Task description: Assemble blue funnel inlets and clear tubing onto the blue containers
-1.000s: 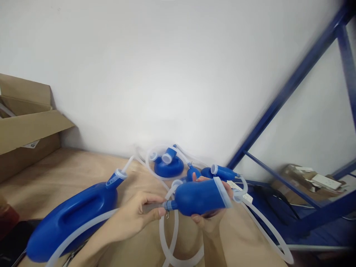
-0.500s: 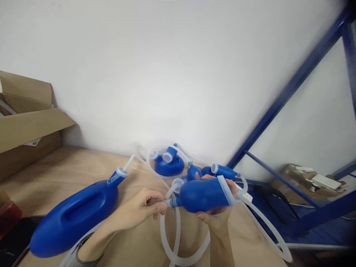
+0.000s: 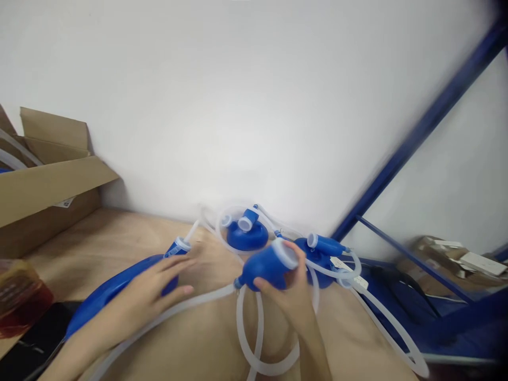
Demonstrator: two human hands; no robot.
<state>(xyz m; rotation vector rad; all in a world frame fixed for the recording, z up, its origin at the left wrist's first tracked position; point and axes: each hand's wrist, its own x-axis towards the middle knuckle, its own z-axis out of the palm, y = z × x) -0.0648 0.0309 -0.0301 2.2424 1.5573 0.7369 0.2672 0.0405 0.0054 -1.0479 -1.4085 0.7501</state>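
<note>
My right hand [image 3: 291,293] is wrapped round a blue urinal cup [image 3: 264,267] with a translucent white rim, tilted so its mouth points up and right. A clear hose [image 3: 198,301] runs from the cup's narrow end, down and left past my other hand. My left hand [image 3: 153,288] is open, fingers spread, over a big blue urinal bottle [image 3: 115,286] that lies on its side. Whether it touches the bottle I cannot tell. The bottle's collar [image 3: 180,246] shows past the fingertips, and much of its body is hidden by my hand and forearm.
Several more blue bottles and cups with hoses, including a blue bottle [image 3: 246,238], lie towards the wall. An open cardboard box [image 3: 51,182] stands at left, above a black phone-like object [image 3: 37,338] and a red-brown packet [image 3: 24,299]. A blue metal frame [image 3: 420,132] borders the right side.
My left hand has let go of the hose end at the cup's neck, moved left and opened. The cup has tilted upward in my right hand. The view has shifted slightly left.
</note>
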